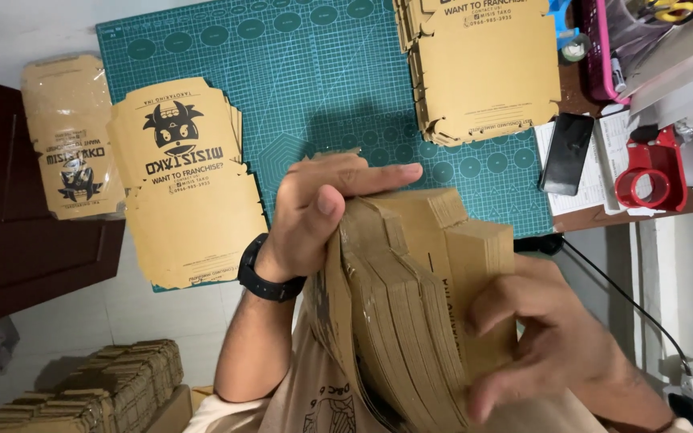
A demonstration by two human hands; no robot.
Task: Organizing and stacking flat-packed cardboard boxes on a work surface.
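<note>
I hold a thick stack of flat brown cardboard box blanks [415, 273] on edge, close to my chest. My left hand [322, 212], with a black watch on its wrist, grips the stack's left side, thumb pressed into the sheets and forefinger stretched over the top. My right hand [555, 337] clasps the stack's right side from below, fingers curled on the outer sheets. Beyond the hands lies a teal cutting mat [322, 80].
A pile of printed flat blanks [182, 180] lies on the mat's left, another pile [483, 68] at its top right, and a wrapped bundle [70, 136] further left. A black phone [567, 152] and red tape dispenser [651, 172] sit right. More stacked blanks [98, 389] are below left.
</note>
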